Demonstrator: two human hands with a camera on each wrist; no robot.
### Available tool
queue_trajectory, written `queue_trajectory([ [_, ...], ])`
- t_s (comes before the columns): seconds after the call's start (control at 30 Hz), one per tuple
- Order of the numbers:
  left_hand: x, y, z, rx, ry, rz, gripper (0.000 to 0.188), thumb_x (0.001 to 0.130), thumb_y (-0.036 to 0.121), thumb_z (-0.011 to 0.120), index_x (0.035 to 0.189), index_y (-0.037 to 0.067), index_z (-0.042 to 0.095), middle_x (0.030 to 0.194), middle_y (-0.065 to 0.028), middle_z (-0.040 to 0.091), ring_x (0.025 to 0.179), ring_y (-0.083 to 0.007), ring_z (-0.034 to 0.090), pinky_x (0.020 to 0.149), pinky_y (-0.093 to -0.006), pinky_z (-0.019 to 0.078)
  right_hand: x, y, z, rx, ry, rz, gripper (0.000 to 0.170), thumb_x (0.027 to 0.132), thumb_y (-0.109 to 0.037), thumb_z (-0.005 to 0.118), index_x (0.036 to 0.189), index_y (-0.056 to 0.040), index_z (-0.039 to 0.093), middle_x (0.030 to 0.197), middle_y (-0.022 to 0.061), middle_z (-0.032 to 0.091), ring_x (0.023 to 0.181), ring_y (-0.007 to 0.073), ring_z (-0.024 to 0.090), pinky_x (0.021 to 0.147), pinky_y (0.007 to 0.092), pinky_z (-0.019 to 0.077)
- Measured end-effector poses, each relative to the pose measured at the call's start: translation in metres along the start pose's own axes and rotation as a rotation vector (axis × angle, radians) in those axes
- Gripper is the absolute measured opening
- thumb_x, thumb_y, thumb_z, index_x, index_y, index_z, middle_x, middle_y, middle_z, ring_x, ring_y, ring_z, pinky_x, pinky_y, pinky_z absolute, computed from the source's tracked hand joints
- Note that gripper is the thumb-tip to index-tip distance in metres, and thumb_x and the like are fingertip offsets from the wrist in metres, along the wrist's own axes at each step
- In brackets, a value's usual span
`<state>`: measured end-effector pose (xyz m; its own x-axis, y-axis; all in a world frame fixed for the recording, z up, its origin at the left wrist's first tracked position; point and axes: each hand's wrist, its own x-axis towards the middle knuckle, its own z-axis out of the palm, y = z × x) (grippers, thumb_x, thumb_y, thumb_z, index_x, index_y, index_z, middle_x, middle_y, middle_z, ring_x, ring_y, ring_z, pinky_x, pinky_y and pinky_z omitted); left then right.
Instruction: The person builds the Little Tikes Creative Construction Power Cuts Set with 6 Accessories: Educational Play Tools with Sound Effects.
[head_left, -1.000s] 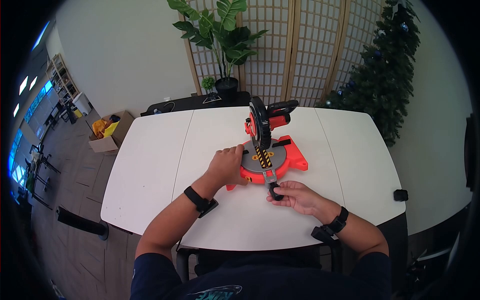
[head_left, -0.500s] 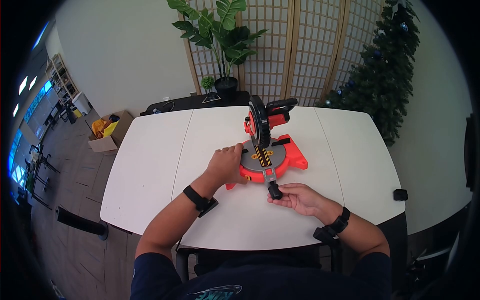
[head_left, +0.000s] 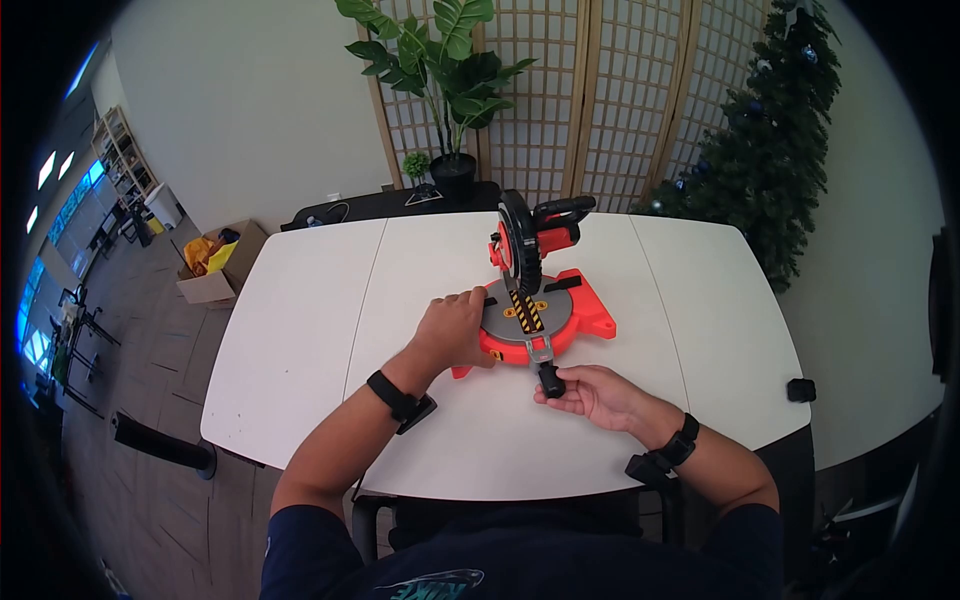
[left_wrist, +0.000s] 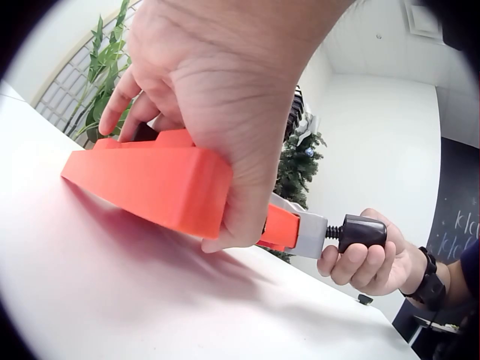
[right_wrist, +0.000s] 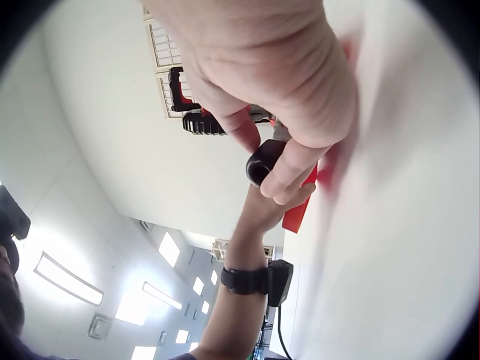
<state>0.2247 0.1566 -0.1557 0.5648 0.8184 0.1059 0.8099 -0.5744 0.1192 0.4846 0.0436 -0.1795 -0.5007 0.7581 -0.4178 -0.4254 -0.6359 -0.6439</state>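
A red and grey toy miter saw [head_left: 507, 322] with a black blade guard and handle stands on the white table. My left hand [head_left: 452, 332] grips the left side of its base; in the left wrist view the thumb curls under the red edge [left_wrist: 150, 184]. At the front of the saw, my right hand [head_left: 602, 396] holds the black knob [head_left: 551, 381] between thumb and fingers. Black screw thread shows between the knob [left_wrist: 363, 233] and the grey bracket [left_wrist: 309, 235] in the left wrist view.
A small black object [head_left: 801, 390] lies at the table's right edge. Behind the white table [head_left: 290, 330] are a potted plant [head_left: 453, 172], a folding screen and a decorated tree [head_left: 765, 150]. A cardboard box [head_left: 243, 262] stands left of the table.
The black knob has turned a little between the fingers of my right hand, and the thumb and fingers have shifted slightly on it. My left hand and the saw have stayed in place.
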Motion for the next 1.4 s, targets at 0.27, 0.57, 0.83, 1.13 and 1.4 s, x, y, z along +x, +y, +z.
queue_trajectory([
  [0.27,0.001,0.000,0.000,-0.014,0.001,0.006,0.087,0.056,0.040,0.086,0.123,-0.001,0.050,0.108,-0.0176,0.068,0.101,-0.0342,0.069,0.088,-0.0404,0.0550,0.002,0.003,0.002,-0.041,0.049,-0.022,0.033,0.101,-0.016,0.064,0.122,0.0086,0.055,0.117,0.0181,0.065,0.114,0.0288,0.069,0.099,0.0301,0.0585],
  [0.57,0.000,0.001,-0.001,-0.013,-0.005,0.004,0.089,0.055,0.040,0.086,0.125,-0.001,0.049,0.109,-0.0175,0.068,0.103,-0.0339,0.069,0.089,-0.0402,0.0548,0.002,0.008,0.007,-0.099,0.117,-0.070,0.035,0.102,-0.017,0.062,0.123,0.0097,0.055,0.119,0.0207,0.066,0.114,0.0291,0.069,0.099,0.0308,0.0586],
  [0.83,0.001,0.002,-0.004,-0.010,-0.033,-0.013,0.091,0.055,0.040,0.088,0.126,0.000,0.049,0.111,-0.0168,0.068,0.105,-0.0331,0.068,0.091,-0.0401,0.0543,0.002,0.005,0.008,0.053,-0.008,-0.019,0.031,0.100,-0.011,0.064,0.120,0.0097,0.054,0.120,0.0193,0.063,0.119,0.0318,0.066,0.104,0.0320,0.0562],
  [1.13,0.000,0.001,-0.001,0.005,-0.029,-0.011,0.091,0.054,0.041,0.088,0.127,0.001,0.050,0.111,-0.0165,0.068,0.105,-0.0329,0.069,0.091,-0.0402,0.0542,0.003,0.005,-0.001,-0.023,-0.047,-0.040,0.033,0.103,-0.014,0.062,0.121,0.0112,0.054,0.122,0.0208,0.063,0.121,0.0313,0.065,0.106,0.0326,0.0544],
  [1.4,0.000,0.002,-0.003,-0.004,-0.025,-0.013,0.090,0.055,0.041,0.088,0.126,0.001,0.051,0.111,-0.0163,0.068,0.104,-0.0330,0.069,0.090,-0.0405,0.0544,-0.002,0.007,0.009,-0.165,0.009,-0.026,0.035,0.106,-0.017,0.055,0.127,0.0118,0.053,0.123,0.0198,0.064,0.122,0.0305,0.064,0.108,0.0333,0.0533],
])
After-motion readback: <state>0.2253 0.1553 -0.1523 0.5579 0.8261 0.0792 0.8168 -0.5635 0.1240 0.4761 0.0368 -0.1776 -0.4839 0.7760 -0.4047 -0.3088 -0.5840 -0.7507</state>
